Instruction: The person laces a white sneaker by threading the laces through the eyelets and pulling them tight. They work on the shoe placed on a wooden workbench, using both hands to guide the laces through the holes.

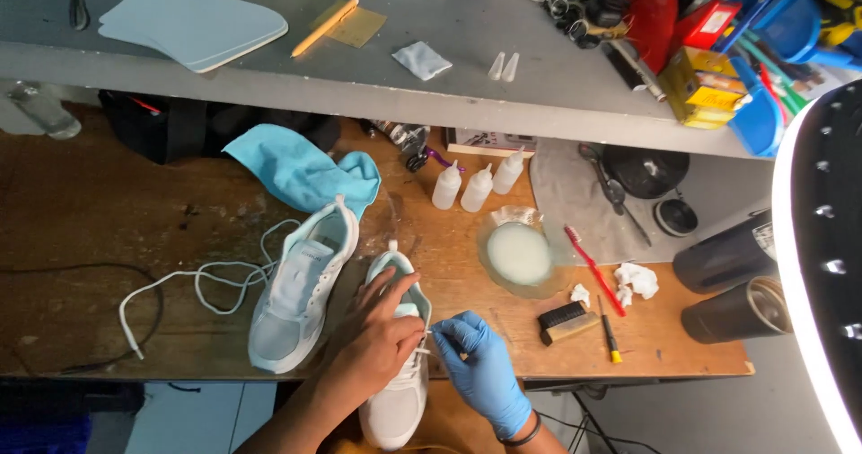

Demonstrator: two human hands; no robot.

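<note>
My bare left hand (382, 333) clasps the near shoe (395, 400) beneath it; my gloved right hand (480, 360) pinches its lace (429, 333).

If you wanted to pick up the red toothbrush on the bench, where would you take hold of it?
Probably by the middle of the handle, coming from above. The toothbrush lies flat and slanted on the bench, bristle head toward the shelf, tail near the black brush. The mid-handle is bare wood on both sides; the lower end sits close to crumpled tissue, so a grip across the handle there is less clear.
</note>
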